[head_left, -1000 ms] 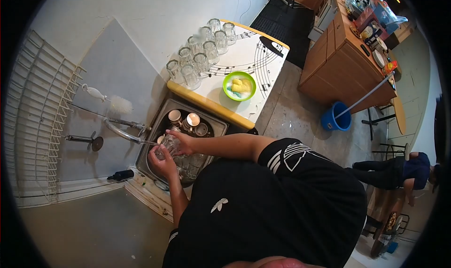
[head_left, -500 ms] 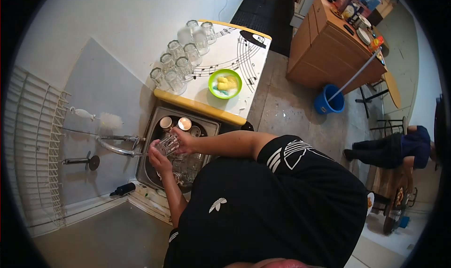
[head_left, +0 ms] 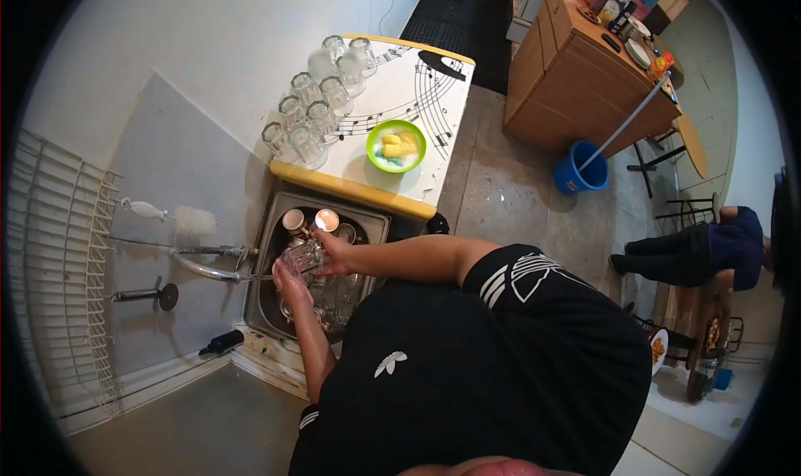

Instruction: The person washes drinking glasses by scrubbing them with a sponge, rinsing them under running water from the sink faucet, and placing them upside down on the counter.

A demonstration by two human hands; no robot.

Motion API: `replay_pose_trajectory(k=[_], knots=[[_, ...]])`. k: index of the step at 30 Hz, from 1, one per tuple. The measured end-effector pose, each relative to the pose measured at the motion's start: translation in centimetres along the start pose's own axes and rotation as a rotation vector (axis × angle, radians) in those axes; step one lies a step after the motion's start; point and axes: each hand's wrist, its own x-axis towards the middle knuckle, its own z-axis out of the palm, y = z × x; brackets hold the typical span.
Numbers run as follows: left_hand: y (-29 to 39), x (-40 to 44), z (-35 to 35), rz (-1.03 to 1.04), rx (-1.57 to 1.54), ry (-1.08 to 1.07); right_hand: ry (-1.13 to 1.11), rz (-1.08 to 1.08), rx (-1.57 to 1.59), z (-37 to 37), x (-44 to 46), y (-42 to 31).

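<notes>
Over the sink (head_left: 380, 226), a clear ridged glass (head_left: 305, 257) is held between both hands. My left hand (head_left: 292, 284) is wrapped round its near left side, beside the tap's mouth. My right hand (head_left: 335, 252) grips its other end, fingers partly hidden by the glass. A thin stream from the metal tap (head_left: 209, 269) reaches my left hand. More glasses (head_left: 334, 297) lie in the sink under my hands, with a pale cup (head_left: 294, 220) and a second cup (head_left: 326, 220) at the back.
Beyond the sink, a yellow-edged table (head_left: 355, 184) bears several upturned glasses (head_left: 321, 117) and a green bowl (head_left: 396, 146) with a yellow sponge and suds. A brush (head_left: 196, 221) and wire rack (head_left: 62, 267) are left. A blue bucket (head_left: 576, 171) and a person (head_left: 734, 246) are right.
The view has shifted, so the table and bucket appear farther left. The glass has turned between my hands, and my left hand has moved lower along it.
</notes>
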Motion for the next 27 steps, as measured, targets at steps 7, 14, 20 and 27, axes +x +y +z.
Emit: replay_pose_trajectory(k=[7, 14, 20, 27], knots=[[2.5, -2.0, -0.9, 0.437, 0.269, -0.266, -0.151, 0.125, 0.004, 1.3, 1.2, 0.9], [1.3, -0.6, -5.7, 0.518, 0.489, -0.117, -0.148, 0.181, -0.146, 2.8, 1.8, 3.4], [2.7, -2.3, -8.0, 0.529, 0.435, 0.031, -0.256, 0.242, -0.325, 5.8, 1.7, 5.2], [5.9, -3.9, -8.6, 0.551, 0.49, -0.082, -0.19, 0.244, -0.186, 6.8, -0.8, 5.7]])
